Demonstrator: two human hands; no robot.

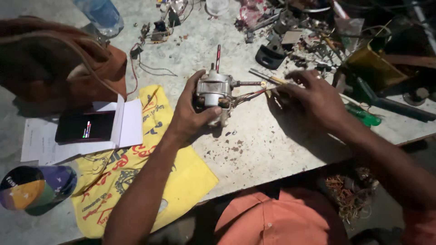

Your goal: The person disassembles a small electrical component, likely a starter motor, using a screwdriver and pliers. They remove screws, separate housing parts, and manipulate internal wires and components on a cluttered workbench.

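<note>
On the worn grey tabletop (254, 136), beside a yellow printed cloth bag (181, 177) and a dark phone (85, 126) lying on white paper, the left hand (188, 113) was clamped around a small electric motor (213, 93), holding it just above the surface. The right hand (313, 97) had its fingers pinched together on a thin metal tool (265, 76) near the motor's shaft (249, 83) and wires. A firm left grip and a steady tip would likely serve best here.

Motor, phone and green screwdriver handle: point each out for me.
Motor (212, 90): head view, on its metal housing.
Phone (86, 127): head view, on its dark screen.
Green screwdriver handle (365, 117): head view, on the handle's middle.
</note>
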